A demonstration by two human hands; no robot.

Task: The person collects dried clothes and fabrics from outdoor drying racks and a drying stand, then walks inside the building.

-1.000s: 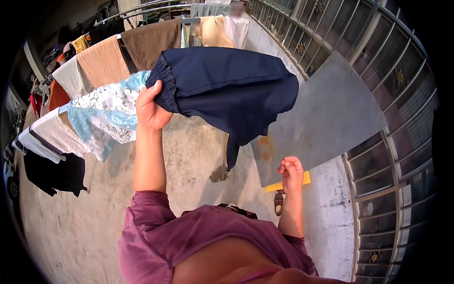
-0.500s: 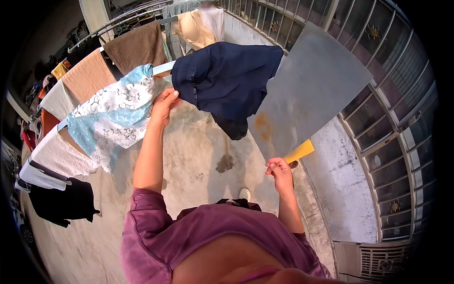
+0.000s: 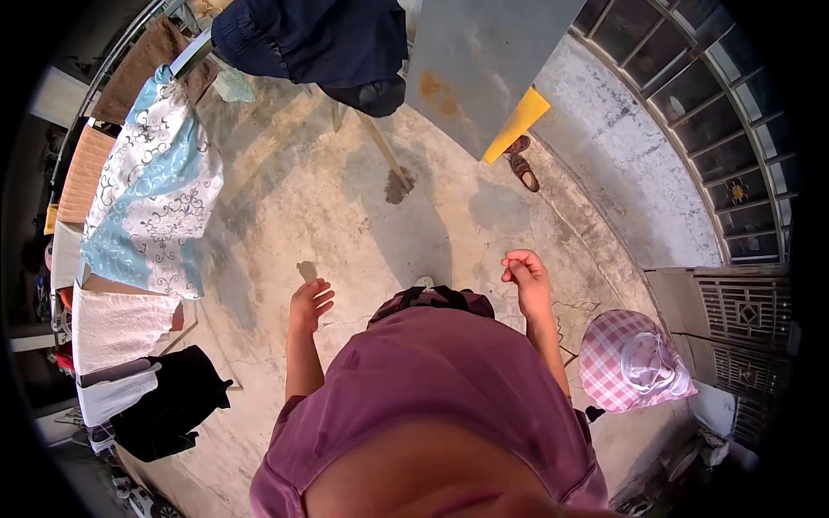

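Observation:
My left hand (image 3: 313, 304) hangs low in front of my body, empty, with its fingers apart. On the other side, my right hand (image 3: 527, 269) has its fingers curled against the thumb, and nothing shows in them. The navy garment (image 3: 315, 39) lies over the end of the pale rail (image 3: 192, 53) at the top, well away from both hands. Beside it, a blue and white patterned cloth (image 3: 155, 198) hangs from the same rail.
Towels, a white cloth (image 3: 125, 328) and a black garment (image 3: 177, 401) hang at the left. A grey board (image 3: 484, 60) with a yellow edge stands near brown shoes (image 3: 523, 173). A pink checked cloth item (image 3: 617, 358) is at the right, by barred windows (image 3: 734, 129).
My left hand has let go of the navy garment and come down towards my body. The view has tilted downward, bringing the pink checked item into sight.

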